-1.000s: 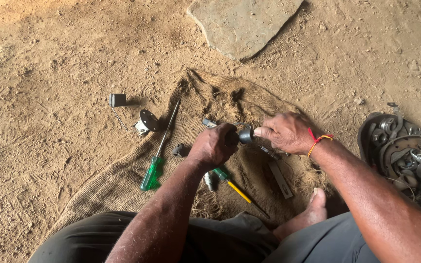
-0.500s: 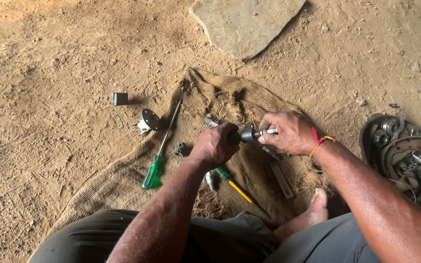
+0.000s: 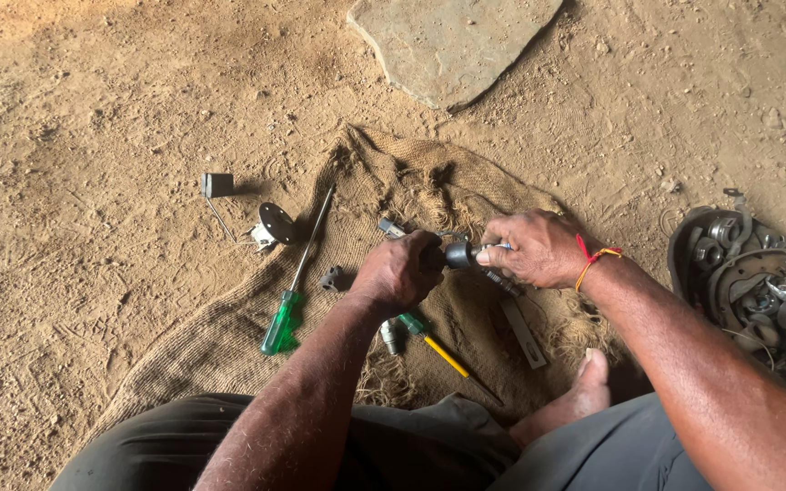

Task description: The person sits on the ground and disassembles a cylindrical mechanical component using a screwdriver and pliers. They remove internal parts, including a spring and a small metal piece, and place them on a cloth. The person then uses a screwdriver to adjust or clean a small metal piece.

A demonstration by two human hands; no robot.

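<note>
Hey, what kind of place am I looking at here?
Probably an informal ground-level repair spot: bare sandy dirt floor, tools like a long green-handled screwdriver laid on a brown burlap sack, and a dark tub of metal parts.

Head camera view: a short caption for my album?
Both hands grip a small dark metal part over sacking.

A burlap sack [image 3: 411, 300] lies spread over the sandy ground [image 3: 75, 118] at the centre. A flat grey stone [image 3: 448, 41] sits at 12 o'clock. On the sack's 9 o'clock edge lies a long green-handled screwdriver [image 3: 293, 282], with a small grey fitting [image 3: 330, 277] just beside it. Toward 10 o'clock, on the sand, are a round black disc [image 3: 275, 223] and a small metal block [image 3: 216, 185]. At 6 o'clock rest a yellow-shafted screwdriver [image 3: 434, 345] and a short metal cylinder [image 3: 390, 335]. A flat metal bar [image 3: 522, 332] lies at 5 o'clock. A pile of metal parts [image 3: 766, 286] is at 3 o'clock.
</note>
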